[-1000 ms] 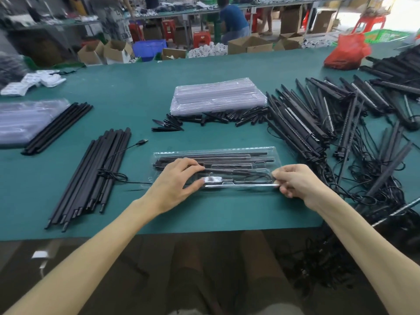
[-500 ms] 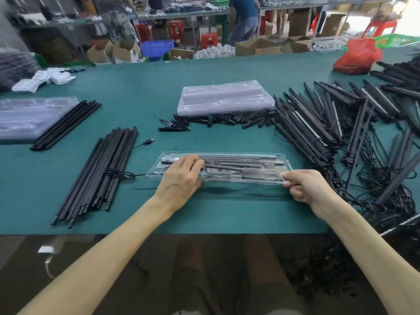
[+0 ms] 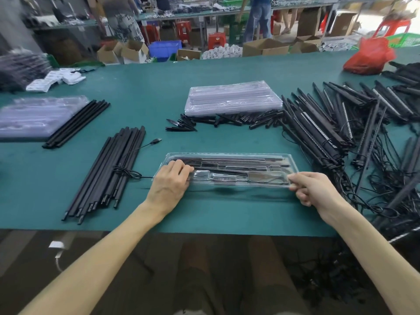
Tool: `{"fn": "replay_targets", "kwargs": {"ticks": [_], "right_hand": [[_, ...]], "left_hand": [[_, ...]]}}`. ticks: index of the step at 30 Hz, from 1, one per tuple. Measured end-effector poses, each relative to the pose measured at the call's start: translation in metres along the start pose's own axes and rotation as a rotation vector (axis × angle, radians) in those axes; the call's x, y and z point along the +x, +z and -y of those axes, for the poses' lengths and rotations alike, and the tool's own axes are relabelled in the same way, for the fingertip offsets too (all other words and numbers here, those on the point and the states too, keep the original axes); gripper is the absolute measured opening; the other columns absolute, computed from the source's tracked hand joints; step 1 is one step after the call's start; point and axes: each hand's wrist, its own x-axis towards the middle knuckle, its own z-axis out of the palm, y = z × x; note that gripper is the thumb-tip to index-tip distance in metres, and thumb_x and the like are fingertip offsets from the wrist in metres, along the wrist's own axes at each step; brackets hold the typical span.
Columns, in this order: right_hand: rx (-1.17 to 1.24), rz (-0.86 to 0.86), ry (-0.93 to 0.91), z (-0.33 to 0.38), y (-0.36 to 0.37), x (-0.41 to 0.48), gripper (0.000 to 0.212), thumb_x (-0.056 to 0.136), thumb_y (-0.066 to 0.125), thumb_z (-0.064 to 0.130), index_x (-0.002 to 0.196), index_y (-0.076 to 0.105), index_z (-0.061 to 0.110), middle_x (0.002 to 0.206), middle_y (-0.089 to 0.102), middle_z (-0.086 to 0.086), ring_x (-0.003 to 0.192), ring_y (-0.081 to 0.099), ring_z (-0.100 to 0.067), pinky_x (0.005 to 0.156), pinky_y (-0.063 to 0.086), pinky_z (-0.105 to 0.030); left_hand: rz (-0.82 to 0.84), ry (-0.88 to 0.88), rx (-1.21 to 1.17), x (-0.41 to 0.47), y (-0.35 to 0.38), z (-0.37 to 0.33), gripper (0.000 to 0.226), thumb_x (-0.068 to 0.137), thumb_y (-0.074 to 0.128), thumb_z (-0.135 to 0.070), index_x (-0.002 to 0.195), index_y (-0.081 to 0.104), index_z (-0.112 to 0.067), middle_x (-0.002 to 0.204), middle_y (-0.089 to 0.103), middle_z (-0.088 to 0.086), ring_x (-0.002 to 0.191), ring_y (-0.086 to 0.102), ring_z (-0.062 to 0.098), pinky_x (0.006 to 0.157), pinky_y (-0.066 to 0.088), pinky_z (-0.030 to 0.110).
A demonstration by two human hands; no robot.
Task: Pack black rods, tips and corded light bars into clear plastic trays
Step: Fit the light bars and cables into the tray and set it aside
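A clear plastic tray [image 3: 229,156] holding black rods and a corded light bar hangs just above the green table [image 3: 204,214], casting a shadow below it. My left hand [image 3: 169,186] grips its left end, fingers curled over the top. My right hand [image 3: 314,188] pinches its right front corner. Loose black rods [image 3: 106,171] lie to the left with a USB cord across them. Black tips [image 3: 225,121] lie in a row behind the tray. Corded light bars [image 3: 336,123] are heaped on the right. A stack of clear trays [image 3: 231,97] sits behind the tips.
More clear trays [image 3: 38,117] with a rod bundle [image 3: 76,123] beside them lie at far left. A red bag [image 3: 368,56] sits at the back right. Tangled cords [image 3: 386,192] spill over the table's right front edge. People and cartons stand beyond the table.
The filled tray has been lifted off the table and its front edge tipped up. My left hand has slid from the tray's middle to its left end. The view shifted slightly.
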Motion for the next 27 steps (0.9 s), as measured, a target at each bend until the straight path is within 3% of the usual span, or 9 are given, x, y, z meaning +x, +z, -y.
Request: {"fn": "replay_targets", "kwargs": {"ticks": [4,7,9,12,15,19,22,24,27], "right_hand": [[0.005,0.009,-0.019,0.000,0.001,-0.003,0.014,0.097,0.061,0.014,0.088,0.064,0.004,0.064,0.059,-0.004,0.040,0.039,-0.008,0.036,0.030,-0.020],[0.028,0.006,-0.040,0.000,0.000,-0.005,0.013,0.099,0.059,0.012,0.091,0.063,0.003,0.064,0.055,-0.004,0.043,0.043,-0.009,0.037,0.034,-0.019],[0.051,-0.004,-0.056,0.000,-0.001,-0.006,0.010,0.100,0.058,0.010,0.096,0.062,0.002,0.066,0.053,-0.008,0.045,0.047,-0.011,0.039,0.037,-0.019],[0.060,-0.012,-0.087,-0.001,0.000,-0.008,0.010,0.101,0.057,0.010,0.093,0.061,0.005,0.069,0.051,-0.010,0.046,0.049,-0.010,0.040,0.039,-0.018],[0.058,-0.014,-0.096,-0.001,0.001,-0.008,0.011,0.101,0.058,0.011,0.091,0.058,0.007,0.069,0.048,-0.006,0.047,0.049,-0.010,0.040,0.040,-0.018],[0.039,-0.019,-0.109,-0.003,0.000,-0.007,0.010,0.100,0.059,0.013,0.094,0.056,0.006,0.073,0.049,-0.007,0.047,0.052,-0.011,0.040,0.042,-0.019],[0.042,-0.020,-0.114,-0.004,0.000,-0.007,0.015,0.100,0.060,0.016,0.090,0.055,0.007,0.074,0.048,-0.006,0.048,0.053,-0.011,0.041,0.043,-0.019],[0.044,-0.023,-0.117,-0.005,0.001,-0.007,0.014,0.101,0.059,0.016,0.089,0.056,0.009,0.075,0.048,-0.008,0.048,0.054,-0.011,0.041,0.043,-0.019],[0.042,-0.036,-0.130,-0.006,0.001,-0.006,0.009,0.101,0.057,0.013,0.094,0.059,0.008,0.075,0.050,-0.011,0.047,0.055,-0.011,0.040,0.044,-0.019]], "left_hand": [[0.107,-0.082,-0.168,0.001,-0.008,0.006,0.041,0.081,0.078,-0.005,0.119,0.064,-0.009,0.110,0.062,0.004,0.104,0.060,0.025,0.095,0.051,0.040],[0.212,-0.137,-0.363,0.004,-0.018,0.022,0.053,0.083,0.081,-0.029,0.130,0.059,-0.017,0.127,0.058,-0.008,0.125,0.050,0.011,0.119,0.027,0.036],[0.160,-0.283,-0.492,0.000,-0.022,0.033,0.048,0.083,0.081,-0.035,0.125,0.063,-0.018,0.124,0.060,-0.009,0.119,0.052,0.006,0.114,0.031,0.031],[0.015,-0.714,-0.585,-0.008,-0.027,0.052,0.016,0.094,0.068,-0.026,0.109,0.067,-0.020,0.110,0.063,-0.005,0.099,0.059,0.007,0.094,0.046,0.029],[0.057,-0.974,-0.552,-0.015,-0.024,0.061,0.012,0.099,0.056,-0.019,0.106,0.065,-0.017,0.106,0.064,-0.002,0.100,0.060,0.017,0.086,0.043,0.029],[0.146,-0.940,-0.522,-0.010,-0.021,0.054,0.015,0.100,0.053,-0.024,0.103,0.066,-0.016,0.101,0.063,-0.005,0.097,0.057,0.016,0.087,0.043,0.030],[0.317,-0.885,-0.419,0.005,-0.020,0.051,0.029,0.100,0.050,-0.028,0.074,0.054,-0.017,0.074,0.055,0.000,0.074,0.049,0.024,0.067,0.037,0.032],[0.429,-0.889,-0.396,0.018,-0.019,0.050,0.036,0.101,0.050,-0.032,0.069,0.047,-0.015,0.063,0.051,0.004,0.061,0.042,0.023,0.059,0.032,0.031],[0.514,-0.980,-0.582,0.033,-0.017,0.051,0.039,0.100,0.055,-0.034,0.069,0.054,-0.010,0.061,0.068,0.014,0.054,0.041,0.020,0.050,0.029,0.026]]}}
